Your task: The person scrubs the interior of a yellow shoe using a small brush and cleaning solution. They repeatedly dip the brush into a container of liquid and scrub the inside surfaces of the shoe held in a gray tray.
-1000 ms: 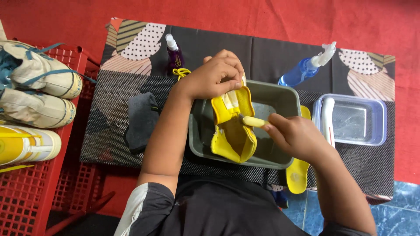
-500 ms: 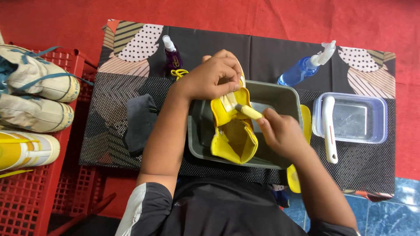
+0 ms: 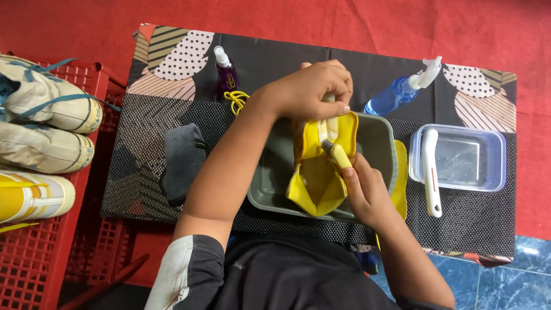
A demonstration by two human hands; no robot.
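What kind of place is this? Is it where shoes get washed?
Probably a home shoe-cleaning spot on the floor: a yellow shoe held over a grey basin, a blue spray bottle nearby, and more shoes in a red crate.

My right hand (image 3: 367, 192) has drawn the yellow brush (image 3: 337, 154) from three o'clock inward over the yellow shoe (image 3: 318, 172).

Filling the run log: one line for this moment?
left hand: holds yellow shoe | right hand: brush in shoe | shoe over grey tub
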